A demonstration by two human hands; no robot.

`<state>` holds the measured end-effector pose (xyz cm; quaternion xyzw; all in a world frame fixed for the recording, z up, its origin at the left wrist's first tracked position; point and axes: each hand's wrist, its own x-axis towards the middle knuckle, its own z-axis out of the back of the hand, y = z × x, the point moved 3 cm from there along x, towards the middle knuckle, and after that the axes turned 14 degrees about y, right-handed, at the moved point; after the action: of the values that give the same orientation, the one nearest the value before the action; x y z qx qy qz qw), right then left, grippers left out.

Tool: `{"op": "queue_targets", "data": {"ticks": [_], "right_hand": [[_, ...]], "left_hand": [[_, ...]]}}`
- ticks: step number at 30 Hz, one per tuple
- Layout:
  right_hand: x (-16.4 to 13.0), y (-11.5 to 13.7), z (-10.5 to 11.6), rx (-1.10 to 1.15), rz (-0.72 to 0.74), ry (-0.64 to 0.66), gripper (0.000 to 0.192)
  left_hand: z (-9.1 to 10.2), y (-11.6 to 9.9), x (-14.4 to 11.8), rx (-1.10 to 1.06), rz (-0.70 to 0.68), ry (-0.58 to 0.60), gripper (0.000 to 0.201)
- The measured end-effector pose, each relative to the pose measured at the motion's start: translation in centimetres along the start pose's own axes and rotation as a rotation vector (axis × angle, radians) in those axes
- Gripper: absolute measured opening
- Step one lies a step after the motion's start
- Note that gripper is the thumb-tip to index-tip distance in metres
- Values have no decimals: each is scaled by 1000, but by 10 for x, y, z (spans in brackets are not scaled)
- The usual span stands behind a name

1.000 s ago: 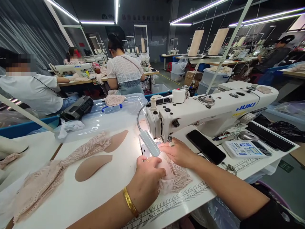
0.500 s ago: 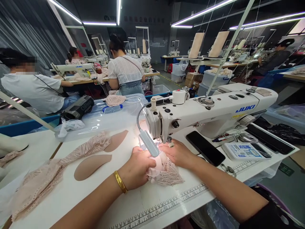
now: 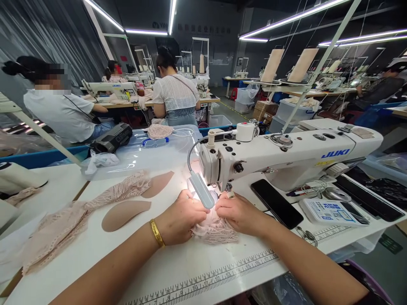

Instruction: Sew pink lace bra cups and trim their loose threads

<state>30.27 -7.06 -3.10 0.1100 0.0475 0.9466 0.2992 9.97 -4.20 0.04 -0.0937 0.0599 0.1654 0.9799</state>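
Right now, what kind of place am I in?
Most likely a garment sewing workshop: a white JUKI sewing machine, pink lace fabric under both hands, and other people at sewing machines behind.

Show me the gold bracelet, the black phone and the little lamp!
gold bracelet [image 3: 157,233], head view, on the band's middle.
black phone [image 3: 276,203], head view, screen centre.
lamp [image 3: 201,195], head view, middle of its head.

The white table [image 3: 178,262] lies bare along its near edge, below both hands. To the left, 2 tan pads [image 3: 125,215] and a long strip of lace [image 3: 79,214] take up the surface. Ahead, the sewing machine [image 3: 286,159] and its lamp [image 3: 200,189] block the way. To the right lie a phone [image 3: 276,203] and a control panel [image 3: 332,211].
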Motion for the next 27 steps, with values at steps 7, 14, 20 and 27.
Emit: {"op": "queue_targets", "data": {"ticks": [7,14,20,27], "right_hand": [[-2,-9,-1,72,-234,53,30],[-2,-17,0,127,-443,70,41],[0,-19,2,166,-489,58,33],[-5,-17,1,147,-383,-29,32]], "left_hand": [[5,5,2,-37,100,-7,29],[11,9,5,-89,141,-50,19],[4,9,6,-126,155,-73,22],[2,9,3,-127,145,-56,22]]}}
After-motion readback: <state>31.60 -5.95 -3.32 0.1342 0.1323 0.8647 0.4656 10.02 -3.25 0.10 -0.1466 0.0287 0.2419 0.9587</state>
